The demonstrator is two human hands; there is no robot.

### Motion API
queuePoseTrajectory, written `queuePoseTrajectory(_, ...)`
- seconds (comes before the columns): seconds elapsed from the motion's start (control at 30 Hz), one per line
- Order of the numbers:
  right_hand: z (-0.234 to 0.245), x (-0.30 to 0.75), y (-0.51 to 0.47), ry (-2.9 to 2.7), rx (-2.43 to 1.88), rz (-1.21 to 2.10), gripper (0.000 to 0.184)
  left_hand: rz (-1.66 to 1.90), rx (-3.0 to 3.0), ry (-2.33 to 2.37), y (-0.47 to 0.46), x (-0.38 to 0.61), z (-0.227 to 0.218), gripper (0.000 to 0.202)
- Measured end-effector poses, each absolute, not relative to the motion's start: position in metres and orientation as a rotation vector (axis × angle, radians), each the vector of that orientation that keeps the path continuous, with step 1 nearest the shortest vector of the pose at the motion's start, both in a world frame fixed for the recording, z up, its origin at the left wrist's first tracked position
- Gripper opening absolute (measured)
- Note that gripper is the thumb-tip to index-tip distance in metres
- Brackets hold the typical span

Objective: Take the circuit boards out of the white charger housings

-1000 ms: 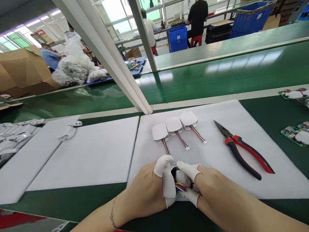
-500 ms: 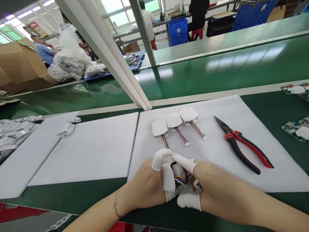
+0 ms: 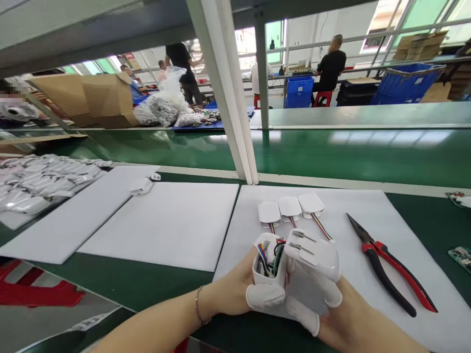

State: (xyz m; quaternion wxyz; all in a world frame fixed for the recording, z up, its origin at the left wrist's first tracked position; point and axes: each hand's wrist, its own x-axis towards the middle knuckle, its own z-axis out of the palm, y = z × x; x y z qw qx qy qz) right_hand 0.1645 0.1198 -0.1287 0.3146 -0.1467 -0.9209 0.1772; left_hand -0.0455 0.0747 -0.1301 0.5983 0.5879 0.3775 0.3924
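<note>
My left hand (image 3: 243, 289), with white finger cots, is closed around an open white charger housing (image 3: 265, 280). Inside the housing show a green circuit board (image 3: 278, 259) and coloured wires (image 3: 262, 257). My right hand (image 3: 331, 306), also in finger cots, grips a white plug cover (image 3: 322, 256) with two metal prongs, tilted beside the housing's open mouth. Thin wires run between the two parts. Just beyond my hands, a row of three white housings (image 3: 269, 213) lies on a white foam sheet (image 3: 243, 215), each with a coloured cable trailing out.
Red-and-black long-nose pliers (image 3: 382, 264) lie open on the sheet at right. Circuit boards (image 3: 461, 257) sit at the right edge. One white charger (image 3: 141, 186) and a pile of bagged white parts (image 3: 47, 181) are at left. A white post (image 3: 230, 93) rises ahead; people work behind.
My view has tilted up and turned left. My right hand has brought the pronged plug cover up into sight, and the housing in my left hand now shows its open inside.
</note>
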Motion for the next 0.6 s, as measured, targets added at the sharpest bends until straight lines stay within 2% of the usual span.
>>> queuePoseTrajectory(0.13, -0.14, 0.16, 0.106, -2.441, -0.45, 0.331, 0.068, 0.85, 1.401, 0.896, 0.074, -0.039, -0.134, 0.058)
queuePoseTrajectory(0.3, -0.145, 0.163, 0.111, -2.335, -0.469, 0.39, 0.068, 0.864, 1.286, 0.708, 0.074, -0.029, -0.139, 0.062)
queuePoseTrajectory(0.5, -0.132, 0.161, 0.12, -2.295, -0.344, 0.209, 0.051, 0.917, 1.306, 0.69, 0.078, -0.02, -0.157, 0.046)
queuePoseTrajectory(0.6, -0.142, 0.166, 0.126, -2.303, -0.283, 0.048, 0.055, 0.889, 1.506, 0.787, 0.083, -0.01, -0.168, 0.038)
